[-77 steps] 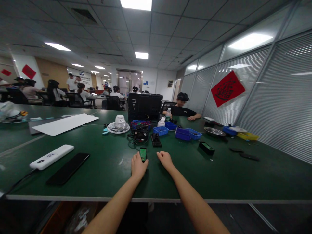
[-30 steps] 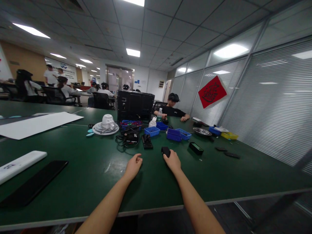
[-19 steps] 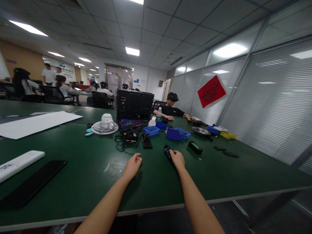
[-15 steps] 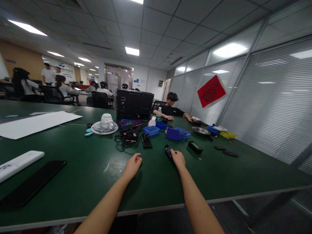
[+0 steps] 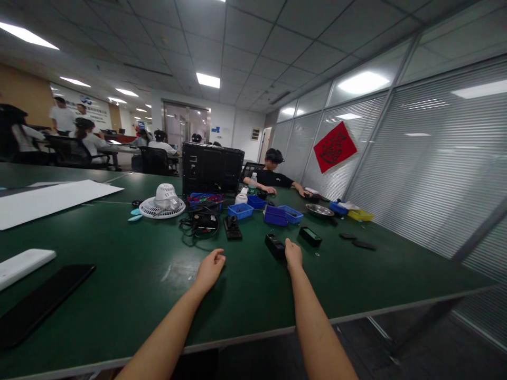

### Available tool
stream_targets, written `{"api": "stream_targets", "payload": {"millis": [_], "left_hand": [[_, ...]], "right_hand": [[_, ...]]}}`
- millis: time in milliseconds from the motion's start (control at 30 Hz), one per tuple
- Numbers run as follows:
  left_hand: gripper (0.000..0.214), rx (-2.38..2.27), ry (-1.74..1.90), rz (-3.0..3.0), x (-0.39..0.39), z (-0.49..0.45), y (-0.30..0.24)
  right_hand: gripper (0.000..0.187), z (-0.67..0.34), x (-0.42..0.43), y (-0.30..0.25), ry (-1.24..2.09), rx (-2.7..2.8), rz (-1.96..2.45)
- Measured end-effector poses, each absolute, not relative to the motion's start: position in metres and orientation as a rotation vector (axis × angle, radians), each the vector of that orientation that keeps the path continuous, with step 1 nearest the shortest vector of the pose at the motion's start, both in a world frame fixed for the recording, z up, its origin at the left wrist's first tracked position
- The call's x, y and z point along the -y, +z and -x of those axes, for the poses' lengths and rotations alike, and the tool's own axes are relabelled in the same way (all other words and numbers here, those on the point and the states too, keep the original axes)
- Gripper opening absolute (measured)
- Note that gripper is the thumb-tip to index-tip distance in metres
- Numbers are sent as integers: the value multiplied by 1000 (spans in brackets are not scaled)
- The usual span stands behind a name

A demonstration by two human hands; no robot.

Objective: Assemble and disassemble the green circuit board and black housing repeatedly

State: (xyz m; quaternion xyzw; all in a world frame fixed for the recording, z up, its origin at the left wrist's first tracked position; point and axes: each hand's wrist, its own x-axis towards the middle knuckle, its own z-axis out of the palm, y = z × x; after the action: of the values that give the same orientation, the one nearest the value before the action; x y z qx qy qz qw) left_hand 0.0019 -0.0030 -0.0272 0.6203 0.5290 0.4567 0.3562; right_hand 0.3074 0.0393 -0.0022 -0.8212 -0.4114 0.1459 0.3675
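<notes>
My right hand (image 5: 293, 254) lies on the green table (image 5: 119, 274), its thumb side against the right end of a small black device (image 5: 274, 246) that rests flat on the table. The fingers point away from me and are foreshortened, so their grip is unclear. My left hand (image 5: 209, 268) rests on the table to the left with its fingers loosely curled and nothing in them. A second black box with a green top (image 5: 309, 236) lies just beyond and to the right of my right hand.
Beyond my hands are a tangle of cables around a black unit (image 5: 200, 221), blue bins (image 5: 276, 216), a white fan (image 5: 161, 203) and a black case (image 5: 212, 169). A metal dish (image 5: 319, 211) sits at the right. A black phone (image 5: 39, 303) lies at the left. A person (image 5: 273, 177) sits opposite.
The small device went from my left hand to my right, which carried it rightward and brought it down on the table. My left hand drew back and curled. My view turned right.
</notes>
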Motion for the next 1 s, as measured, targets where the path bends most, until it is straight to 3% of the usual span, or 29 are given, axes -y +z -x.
{"api": "stream_targets", "payload": {"millis": [367,667,867,1000], "left_hand": [[38,-1380,1140,-1604,7,-4,-20],[38,-1394,1137,-1608,8,-4,-18],[38,-1383,1144,-1626,7,-4,-20],[37,-1392,1128,-1626,7,-4,-20]], "right_hand": [[60,-310,-37,-1,389,1022,2115],[75,-284,-18,20,260,1372,2294],[57,-277,-13,24,242,1391,2343],[56,-279,-14,26,271,1338,2310]]}}
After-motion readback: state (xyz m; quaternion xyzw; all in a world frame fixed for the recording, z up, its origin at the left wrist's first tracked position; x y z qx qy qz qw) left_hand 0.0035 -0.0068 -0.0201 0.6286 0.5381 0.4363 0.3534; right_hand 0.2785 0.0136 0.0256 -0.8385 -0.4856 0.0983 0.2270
